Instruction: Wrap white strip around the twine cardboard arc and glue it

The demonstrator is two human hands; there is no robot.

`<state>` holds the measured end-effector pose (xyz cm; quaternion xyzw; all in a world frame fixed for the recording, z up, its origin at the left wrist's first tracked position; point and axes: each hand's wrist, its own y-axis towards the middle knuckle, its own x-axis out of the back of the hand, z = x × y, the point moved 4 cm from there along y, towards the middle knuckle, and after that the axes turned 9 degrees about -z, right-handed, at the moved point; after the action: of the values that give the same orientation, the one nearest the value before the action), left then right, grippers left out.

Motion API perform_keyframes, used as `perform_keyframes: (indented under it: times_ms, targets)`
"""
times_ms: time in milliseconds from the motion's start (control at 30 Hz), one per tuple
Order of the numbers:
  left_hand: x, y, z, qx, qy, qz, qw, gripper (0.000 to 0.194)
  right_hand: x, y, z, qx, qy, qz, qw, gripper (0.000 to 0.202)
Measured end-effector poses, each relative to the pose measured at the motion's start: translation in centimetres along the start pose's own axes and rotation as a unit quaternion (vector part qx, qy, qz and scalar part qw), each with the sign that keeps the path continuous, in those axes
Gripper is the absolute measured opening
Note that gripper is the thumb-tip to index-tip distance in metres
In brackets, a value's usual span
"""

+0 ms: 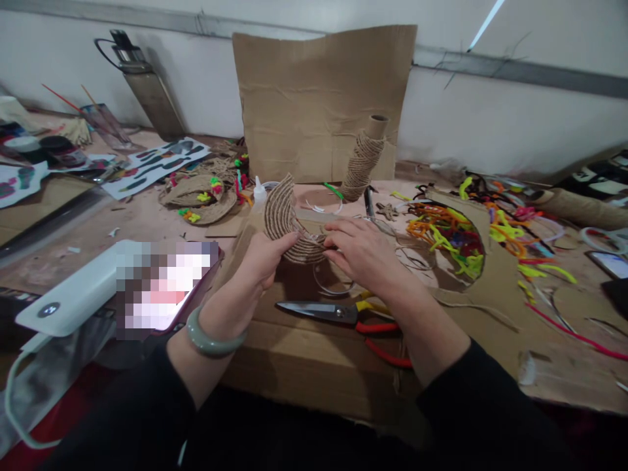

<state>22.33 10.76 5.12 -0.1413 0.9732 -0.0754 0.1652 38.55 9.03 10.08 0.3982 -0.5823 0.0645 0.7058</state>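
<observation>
A crescent of coiled jute twine (279,219) is held up above the cardboard on the table. My left hand (267,256) grips its lower left side, with the thumb on the front face. At the right end of the crescent, the fingers of my right hand (356,248) are pinched together on its edge; the fingertips are partly hidden. Scissors (318,310) with red and yellow handles lie below, their blades pointing left. Behind the hands stands a cardboard tube wound with twine (364,160), and a white glue bottle (260,193) is beyond the crescent.
A cardboard sheet (318,98) leans on the wall. Finished twine pieces (210,206) with coloured bits lie left, near a phone (181,281) and a white power bank (78,291). Colourful pipe cleaners (446,232) fill the right side. A tall bottle (152,98) stands back left.
</observation>
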Motion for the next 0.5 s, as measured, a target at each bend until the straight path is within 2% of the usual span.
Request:
perform_keyframes:
  times_ms: [133,300,500]
  targets:
    - [0.06,0.09,0.11,-0.001,0.010,-0.008,1.000,0.035,0.06,0.01,0.00,-0.003,-0.012,-0.007,1.000,0.018]
    - [-0.11,-0.03,0.22,0.001,0.011,0.013,1.000,0.038,0.03,0.18,-0.28,-0.016,-0.051,-0.012,0.998,0.018]
    - [-0.18,-0.33,0.00,0.007,0.036,0.017,0.999,0.035,-0.05,-0.08,-0.52,0.004,-0.059,-0.035,0.998,0.022]
